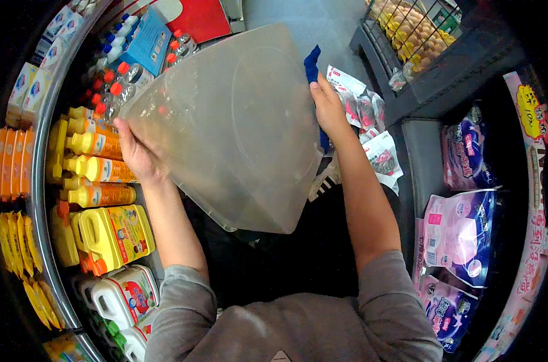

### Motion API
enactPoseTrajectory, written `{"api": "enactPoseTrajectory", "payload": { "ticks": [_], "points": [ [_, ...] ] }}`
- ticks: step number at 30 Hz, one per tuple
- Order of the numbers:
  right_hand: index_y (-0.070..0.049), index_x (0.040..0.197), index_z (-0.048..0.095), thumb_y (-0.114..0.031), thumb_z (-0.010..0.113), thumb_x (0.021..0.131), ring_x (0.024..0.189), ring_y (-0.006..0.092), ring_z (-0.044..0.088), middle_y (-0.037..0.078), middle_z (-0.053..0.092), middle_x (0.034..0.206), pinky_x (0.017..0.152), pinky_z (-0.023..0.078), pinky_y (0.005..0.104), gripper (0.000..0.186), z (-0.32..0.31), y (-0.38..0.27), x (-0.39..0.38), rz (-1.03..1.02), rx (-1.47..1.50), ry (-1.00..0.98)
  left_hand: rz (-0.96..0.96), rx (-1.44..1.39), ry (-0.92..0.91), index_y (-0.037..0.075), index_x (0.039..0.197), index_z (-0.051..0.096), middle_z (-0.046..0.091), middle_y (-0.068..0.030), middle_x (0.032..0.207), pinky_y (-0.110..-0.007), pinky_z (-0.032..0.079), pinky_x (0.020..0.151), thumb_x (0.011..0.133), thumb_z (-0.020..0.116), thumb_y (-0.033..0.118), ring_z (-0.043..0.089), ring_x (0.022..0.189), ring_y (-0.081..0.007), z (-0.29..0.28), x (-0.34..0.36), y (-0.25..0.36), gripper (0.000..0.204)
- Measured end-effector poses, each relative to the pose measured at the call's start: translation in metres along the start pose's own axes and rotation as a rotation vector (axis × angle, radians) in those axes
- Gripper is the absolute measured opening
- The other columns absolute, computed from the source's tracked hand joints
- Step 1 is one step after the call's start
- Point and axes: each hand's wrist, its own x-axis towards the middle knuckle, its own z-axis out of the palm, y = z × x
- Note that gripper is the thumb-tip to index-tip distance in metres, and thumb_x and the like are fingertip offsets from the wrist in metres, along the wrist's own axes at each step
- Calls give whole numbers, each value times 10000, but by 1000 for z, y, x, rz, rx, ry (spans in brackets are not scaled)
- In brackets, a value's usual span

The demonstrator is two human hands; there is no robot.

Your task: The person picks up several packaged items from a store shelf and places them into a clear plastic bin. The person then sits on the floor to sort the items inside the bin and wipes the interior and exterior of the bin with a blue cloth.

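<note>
A large, translucent, greyish plastic bin (238, 127) is tilted in front of me between my two hands. Its left edge rests in my left hand (140, 151), thumb upward along the side; the other fingers are partly hidden. At the opposite side, my right hand (329, 108) is closed around a dark blue cloth (312, 63), pressing it against the bin's right edge. More of that cloth hangs below the hand. Bottles behind the bin show faintly through its upper left part.
Yellow-orange bottles (108, 145), yellow jugs (114, 235) and white jugs (126, 295) line the left shelf. Red-capped clear bottles (123, 90) stand farther back. White-and-red packets (382, 157) lie beyond my right forearm. Purple packages (461, 235) fill the right shelf; a wire crate of eggs (409, 33) stands far right.
</note>
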Motion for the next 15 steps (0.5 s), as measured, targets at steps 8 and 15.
{"api": "enactPoseTrajectory", "payload": {
  "ticks": [8,15],
  "points": [
    [21,1261,369,-199,392,910,1233,289,332,197,375,1307,1022,219,334,415,33,-18,-30,-182,-87,-76,125,204,332,58,984,522,539,-7,716,-249,426,526,911,370,414,514,598,-160,36,-2,-15,394],
    [-76,1272,405,-248,520,832,1258,404,236,169,295,1364,1018,186,482,486,46,-83,-82,-527,-255,-232,158,321,207,19,1174,454,525,-99,1144,-347,388,898,916,326,429,504,1034,-231,5,-1,-2,501]
  ]
}}
